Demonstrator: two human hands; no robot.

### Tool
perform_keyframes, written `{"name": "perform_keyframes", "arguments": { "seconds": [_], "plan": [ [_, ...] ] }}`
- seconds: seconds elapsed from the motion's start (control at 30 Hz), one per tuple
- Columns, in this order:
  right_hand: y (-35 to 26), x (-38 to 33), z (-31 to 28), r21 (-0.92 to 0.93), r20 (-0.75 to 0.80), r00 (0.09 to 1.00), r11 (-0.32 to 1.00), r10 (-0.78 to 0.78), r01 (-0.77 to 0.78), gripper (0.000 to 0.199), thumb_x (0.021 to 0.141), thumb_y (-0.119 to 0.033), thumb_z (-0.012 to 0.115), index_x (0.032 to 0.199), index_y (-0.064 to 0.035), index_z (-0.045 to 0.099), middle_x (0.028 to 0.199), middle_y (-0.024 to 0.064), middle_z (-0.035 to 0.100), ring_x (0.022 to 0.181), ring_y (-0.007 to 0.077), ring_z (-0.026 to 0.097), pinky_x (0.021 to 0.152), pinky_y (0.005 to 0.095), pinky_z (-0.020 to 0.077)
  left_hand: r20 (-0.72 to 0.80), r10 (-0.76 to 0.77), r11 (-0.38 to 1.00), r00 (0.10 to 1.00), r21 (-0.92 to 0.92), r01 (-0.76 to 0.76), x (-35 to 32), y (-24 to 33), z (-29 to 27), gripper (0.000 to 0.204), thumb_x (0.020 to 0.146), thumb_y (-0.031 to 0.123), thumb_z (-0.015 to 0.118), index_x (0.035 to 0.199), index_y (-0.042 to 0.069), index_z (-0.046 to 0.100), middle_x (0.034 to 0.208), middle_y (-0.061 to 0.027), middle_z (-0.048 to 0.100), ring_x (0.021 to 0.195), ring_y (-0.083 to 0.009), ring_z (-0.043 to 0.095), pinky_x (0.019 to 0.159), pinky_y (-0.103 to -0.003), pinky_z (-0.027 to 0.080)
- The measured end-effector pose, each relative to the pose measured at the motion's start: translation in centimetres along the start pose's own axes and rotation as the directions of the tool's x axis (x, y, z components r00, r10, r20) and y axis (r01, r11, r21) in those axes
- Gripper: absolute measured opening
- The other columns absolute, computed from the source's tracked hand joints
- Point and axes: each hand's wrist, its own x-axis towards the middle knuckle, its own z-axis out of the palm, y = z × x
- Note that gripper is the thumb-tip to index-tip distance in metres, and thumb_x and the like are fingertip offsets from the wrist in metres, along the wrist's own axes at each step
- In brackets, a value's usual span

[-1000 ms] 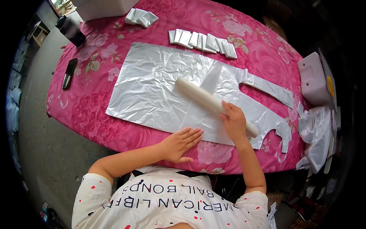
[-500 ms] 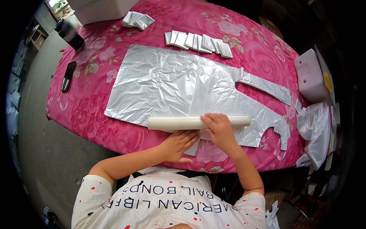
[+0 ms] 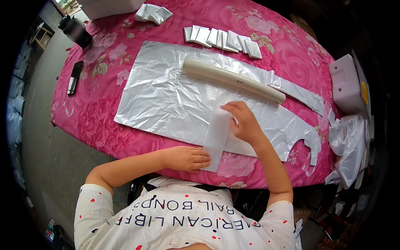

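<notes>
A large silvery-white plastic bag with cut-out straps at its right end lies spread over the table. An off-white tube rests slantwise on its far half. Across the bag's near edge runs a narrow, whitish plastic strip, overhanging onto the cloth. My left hand lies with its fingers stretched over the strip's near end. Above the strip's far part is my right hand, its fingers bent and the thumb apart from them; nothing shows between them.
Several folded plastic packets sit in a row beyond the bag, with another pile farther left. A phone, dark bottle and white box stand along the left side. At right are a pinkish box and crumpled plastic.
The tube has moved away from me, onto the bag's far half, and out of my right hand. My left hand has drawn nearer, onto the strip's end, now uncovered.
</notes>
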Motion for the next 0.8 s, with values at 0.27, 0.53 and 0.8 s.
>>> {"name": "perform_keyframes", "arguments": {
  "seconds": [0.27,0.53,0.8],
  "plan": [
    [-1.8,-5.0,2.6,-0.037,0.051,0.995,0.996,-0.080,0.082,0.047,0.064,0.009,0.050,0.110,-0.0003,0.057,0.117,0.0153,0.053,0.109,0.0327,0.049,0.092,0.0387,0.0421,-0.252,-0.148,0.964,0.956,-0.251,0.083,0.6,0.8,-0.4,0.025,0.077,0.010,0.059,0.100,0.002,0.058,0.109,-0.0101,0.059,0.104,-0.0260,0.056,0.082,-0.031,0.050],
    [-0.9,-5.5,4.2,-0.215,-0.137,0.986,0.974,-0.101,0.070,0.031,0.070,-0.001,0.059,0.100,-0.0028,0.063,0.104,0.0106,0.060,0.095,0.0286,0.058,0.081,0.0358,0.0482,-0.172,-0.396,0.915,0.902,0.006,0.403,2.9,-1.4,-2.5,0.063,0.066,0.016,0.065,0.122,-0.004,0.045,0.127,-0.0167,0.049,0.120,-0.0289,0.045,0.105,-0.039,0.032],
    [-0.6,-5.3,2.8,-0.160,-0.201,0.980,0.987,-0.001,-0.032,0.023,0.073,-0.002,0.060,0.094,-0.0066,0.065,0.088,0.0072,0.063,0.084,0.0253,0.060,0.069,0.0328,0.0498,-0.248,-0.532,0.846,0.810,-0.132,0.516,3.7,-3.1,-1.1,0.053,0.072,0.015,0.061,0.120,-0.003,0.048,0.115,-0.0173,0.056,0.106,-0.0325,0.054,0.092,-0.042,0.042]
  ]
}}
